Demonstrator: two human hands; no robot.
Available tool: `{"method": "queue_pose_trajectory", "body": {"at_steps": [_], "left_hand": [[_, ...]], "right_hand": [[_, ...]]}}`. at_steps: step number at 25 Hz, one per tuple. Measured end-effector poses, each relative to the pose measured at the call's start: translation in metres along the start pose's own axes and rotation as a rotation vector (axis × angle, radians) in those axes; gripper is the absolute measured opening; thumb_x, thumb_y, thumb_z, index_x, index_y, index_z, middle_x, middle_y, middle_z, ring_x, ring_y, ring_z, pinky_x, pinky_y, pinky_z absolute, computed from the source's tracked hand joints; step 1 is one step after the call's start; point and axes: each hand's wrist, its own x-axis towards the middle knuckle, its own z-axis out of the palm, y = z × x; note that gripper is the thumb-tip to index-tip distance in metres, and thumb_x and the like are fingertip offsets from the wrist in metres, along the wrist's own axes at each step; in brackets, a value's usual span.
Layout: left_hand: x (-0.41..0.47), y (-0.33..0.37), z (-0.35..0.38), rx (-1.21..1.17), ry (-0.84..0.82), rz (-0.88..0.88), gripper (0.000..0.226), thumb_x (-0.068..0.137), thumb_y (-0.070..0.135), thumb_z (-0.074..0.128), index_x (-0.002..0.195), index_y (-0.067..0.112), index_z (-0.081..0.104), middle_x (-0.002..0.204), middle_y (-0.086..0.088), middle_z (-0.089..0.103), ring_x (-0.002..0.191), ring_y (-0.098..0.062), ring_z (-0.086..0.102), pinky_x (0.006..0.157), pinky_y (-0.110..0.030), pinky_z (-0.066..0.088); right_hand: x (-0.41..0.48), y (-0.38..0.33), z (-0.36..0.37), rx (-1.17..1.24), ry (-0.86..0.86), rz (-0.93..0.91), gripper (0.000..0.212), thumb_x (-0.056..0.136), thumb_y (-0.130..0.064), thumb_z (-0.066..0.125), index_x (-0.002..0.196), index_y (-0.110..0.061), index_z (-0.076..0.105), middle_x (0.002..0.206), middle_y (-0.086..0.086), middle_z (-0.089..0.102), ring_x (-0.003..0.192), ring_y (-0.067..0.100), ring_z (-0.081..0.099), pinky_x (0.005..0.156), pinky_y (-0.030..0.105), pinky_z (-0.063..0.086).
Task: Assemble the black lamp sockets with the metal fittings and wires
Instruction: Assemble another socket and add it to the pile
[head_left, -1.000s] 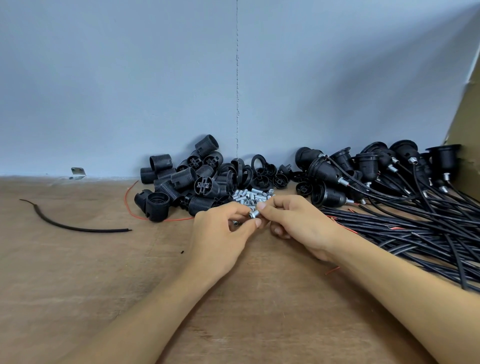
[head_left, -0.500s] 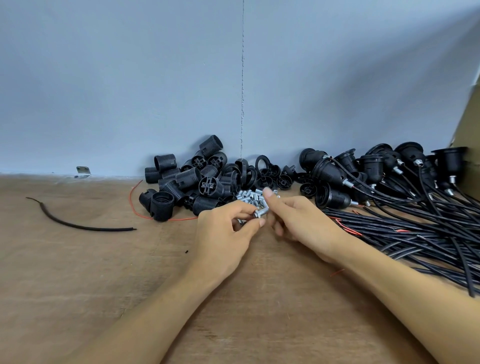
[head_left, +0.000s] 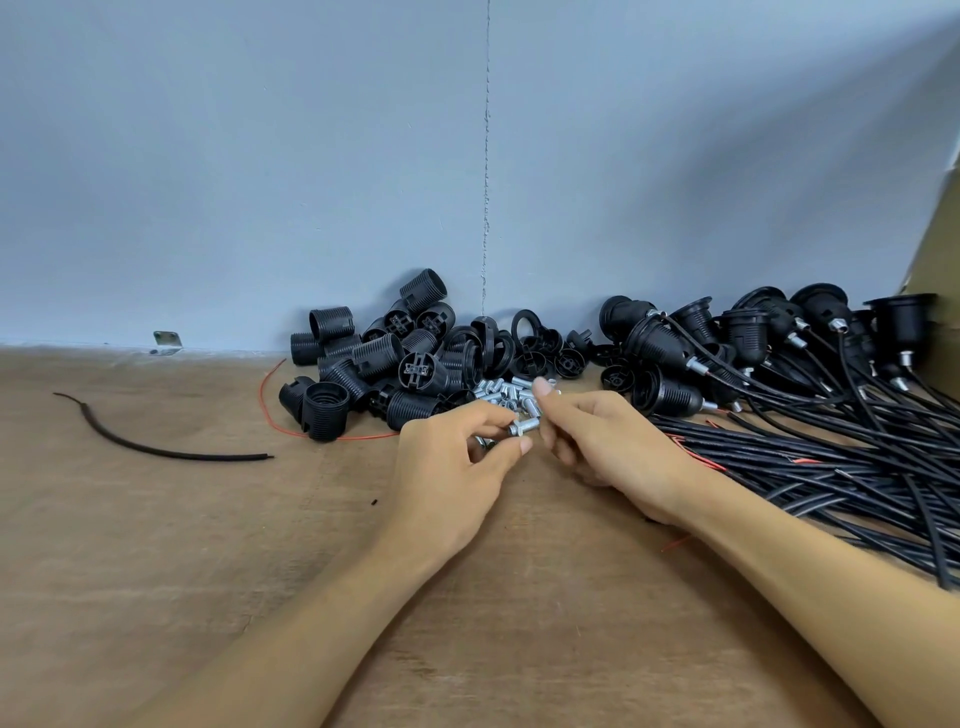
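The step in hand looks like picking and readying one metal fitting (head_left: 524, 428) before it goes into a black socket. The left hand (head_left: 457, 467) pinches that small silver threaded piece between thumb and forefinger tip, just above the table (head_left: 208, 571). Its other fingers are curled in under the palm.

The right hand (head_left: 613, 447) sits right beside it, the forefinger (head_left: 543, 388) stretched up over the loose pile of fittings (head_left: 501, 389) and the rest loosely bent. Its nearest fingers meet the end of the held fitting, but I cannot tell whether they grip it or only brush it, since the thumb is hidden.

Behind the pile lies a heap of bare socket shells (head_left: 374, 364) against the wall. To the right are sockets already fitted with wires (head_left: 670, 343), their black leads (head_left: 831, 467) fanned across the table.

The next move likely calls for a bare shell from the heap and a lead from the right. The fitting is small and smooth, so it could slip if the pinch loosens during a handover.
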Motion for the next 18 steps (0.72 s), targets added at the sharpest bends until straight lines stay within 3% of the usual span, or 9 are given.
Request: {"method": "queue_pose_trajectory", "body": {"at_steps": [4, 7, 10, 13, 16, 18], "left_hand": [[0.0014, -0.0016, 0.0001, -0.026, 0.004, -0.022, 0.013, 0.081, 0.023, 0.083, 0.085, 0.033, 0.077, 0.076, 0.019, 0.073, 0.056, 0.001, 0.055, 0.055, -0.007, 0.039], [0.0013, -0.0016, -0.0004, -0.014, 0.001, -0.03, 0.014, 0.081, 0.025, 0.084, 0.087, 0.035, 0.076, 0.08, 0.019, 0.072, 0.06, 0.003, 0.057, 0.057, -0.006, 0.039], [0.0011, -0.0021, 0.0005, -0.011, -0.005, -0.018, 0.012, 0.082, 0.026, 0.083, 0.089, 0.034, 0.078, 0.079, 0.018, 0.073, 0.06, 0.003, 0.058, 0.057, -0.007, 0.04], [0.0007, -0.0031, 0.0009, -0.003, -0.005, -0.016, 0.013, 0.082, 0.026, 0.083, 0.09, 0.033, 0.078, 0.078, 0.02, 0.072, 0.061, 0.005, 0.057, 0.058, -0.007, 0.04], [0.0011, -0.0029, 0.0008, -0.006, -0.003, -0.009, 0.013, 0.082, 0.026, 0.083, 0.091, 0.034, 0.079, 0.079, 0.02, 0.074, 0.059, 0.003, 0.057, 0.056, -0.007, 0.039], [0.0004, -0.0008, 0.0003, -0.021, -0.012, 0.005, 0.02, 0.081, 0.024, 0.083, 0.084, 0.042, 0.076, 0.078, 0.025, 0.072, 0.057, 0.002, 0.056, 0.056, -0.007, 0.039]], "right_hand": [[0.0006, 0.0013, -0.0016, 0.036, -0.035, -0.043, 0.025, 0.096, -0.037, 0.063, 0.084, -0.015, 0.063, 0.065, -0.003, 0.061, 0.039, 0.009, 0.035, 0.039, 0.02, 0.026], [0.0016, 0.0009, -0.002, 0.039, 0.01, 0.02, 0.045, 0.095, -0.054, 0.056, 0.069, -0.018, 0.06, 0.055, 0.001, 0.052, 0.036, 0.01, 0.033, 0.04, 0.02, 0.026], [0.001, 0.0014, -0.003, 0.057, -0.036, -0.024, 0.032, 0.095, -0.042, 0.063, 0.079, -0.015, 0.06, 0.054, -0.001, 0.053, 0.037, 0.012, 0.037, 0.041, 0.021, 0.029], [0.0024, 0.0017, -0.0023, 0.063, 0.027, 0.013, 0.048, 0.094, -0.056, 0.057, 0.066, -0.017, 0.057, 0.051, 0.003, 0.046, 0.035, 0.013, 0.032, 0.039, 0.02, 0.025], [-0.0001, 0.0005, -0.0032, 0.105, -0.056, -0.025, 0.033, 0.094, -0.042, 0.063, 0.08, -0.013, 0.059, 0.063, 0.006, 0.054, 0.04, 0.013, 0.04, 0.041, 0.024, 0.028], [-0.0012, -0.0011, -0.002, 0.051, -0.073, -0.008, 0.037, 0.098, -0.04, 0.059, 0.072, -0.014, 0.059, 0.058, 0.001, 0.053, 0.039, 0.011, 0.037, 0.041, 0.022, 0.027]]}}
